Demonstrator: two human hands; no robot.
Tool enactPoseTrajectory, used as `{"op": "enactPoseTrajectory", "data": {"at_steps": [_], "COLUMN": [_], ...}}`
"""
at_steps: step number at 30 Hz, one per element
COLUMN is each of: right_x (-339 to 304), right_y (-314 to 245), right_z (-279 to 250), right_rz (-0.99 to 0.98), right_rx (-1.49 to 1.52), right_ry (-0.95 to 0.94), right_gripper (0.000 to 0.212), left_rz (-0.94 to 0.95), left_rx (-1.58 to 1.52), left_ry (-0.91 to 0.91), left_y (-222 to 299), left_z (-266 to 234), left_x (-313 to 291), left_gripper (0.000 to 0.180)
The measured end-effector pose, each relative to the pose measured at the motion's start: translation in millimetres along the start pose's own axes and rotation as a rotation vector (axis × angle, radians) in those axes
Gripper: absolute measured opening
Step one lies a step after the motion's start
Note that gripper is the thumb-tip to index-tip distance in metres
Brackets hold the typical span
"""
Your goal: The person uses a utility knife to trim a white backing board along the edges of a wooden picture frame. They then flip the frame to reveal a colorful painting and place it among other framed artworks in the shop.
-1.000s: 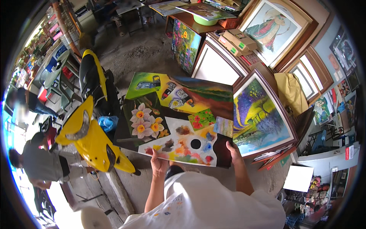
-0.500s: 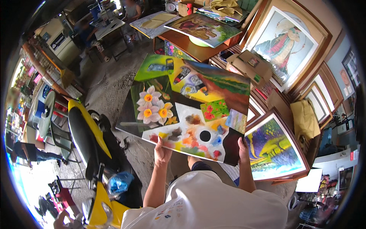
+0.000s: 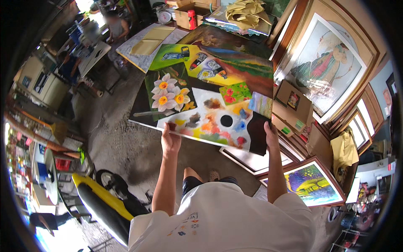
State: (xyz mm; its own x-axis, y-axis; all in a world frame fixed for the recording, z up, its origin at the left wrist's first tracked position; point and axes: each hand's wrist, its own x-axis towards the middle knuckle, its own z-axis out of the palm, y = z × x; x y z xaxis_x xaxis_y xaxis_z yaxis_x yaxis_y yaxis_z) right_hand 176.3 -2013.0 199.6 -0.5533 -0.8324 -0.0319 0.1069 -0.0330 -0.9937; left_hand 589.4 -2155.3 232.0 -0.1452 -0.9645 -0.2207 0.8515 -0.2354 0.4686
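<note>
A large unframed canvas painting [image 3: 201, 82] spans the space before me, showing white flowers, paint tubes, a hillside and a painter's palette. My left hand [image 3: 171, 140] grips its near edge, thumb on the painted face. At the near right corner, my right hand [image 3: 271, 135] holds the side edge the same way; the fingers beneath are hidden on both hands. The canvas's far side overlaps another, darker painting [image 3: 226, 38] on the table. Whether the two touch, I cannot tell.
Beyond lie a pale board [image 3: 130, 48] with brown paper, and a cardboard box [image 3: 183, 17]. On the right are a flattened-looking carton [image 3: 292, 107], a large framed picture [image 3: 325, 63] and a framed landscape [image 3: 314, 183]. A yellow-black motorbike [image 3: 103, 206] stands left. People [image 3: 119, 29] sit far left.
I have moved forward toward the table, carrying the canvas painting, so it now covers much of the painting there. The motorbike has slipped lower in view. Both hands keep their hold.
</note>
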Motion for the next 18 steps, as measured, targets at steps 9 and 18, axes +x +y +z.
{"op": "enactPoseTrajectory", "data": {"at_steps": [9, 18], "right_x": [-37, -7], "right_y": [-18, 28], "right_z": [14, 3], "right_rz": [0.028, -0.091], "right_rx": [-0.005, -0.045], "right_ry": [0.002, 0.188], "right_gripper": [0.037, 0.043], "left_rz": [-0.020, -0.099], "left_rx": [0.059, 0.083], "left_ry": [-0.092, -0.143], "left_y": [-1, 7], "left_z": [-63, -53], "left_x": [27, 66], "left_gripper": [0.018, 0.018]}}
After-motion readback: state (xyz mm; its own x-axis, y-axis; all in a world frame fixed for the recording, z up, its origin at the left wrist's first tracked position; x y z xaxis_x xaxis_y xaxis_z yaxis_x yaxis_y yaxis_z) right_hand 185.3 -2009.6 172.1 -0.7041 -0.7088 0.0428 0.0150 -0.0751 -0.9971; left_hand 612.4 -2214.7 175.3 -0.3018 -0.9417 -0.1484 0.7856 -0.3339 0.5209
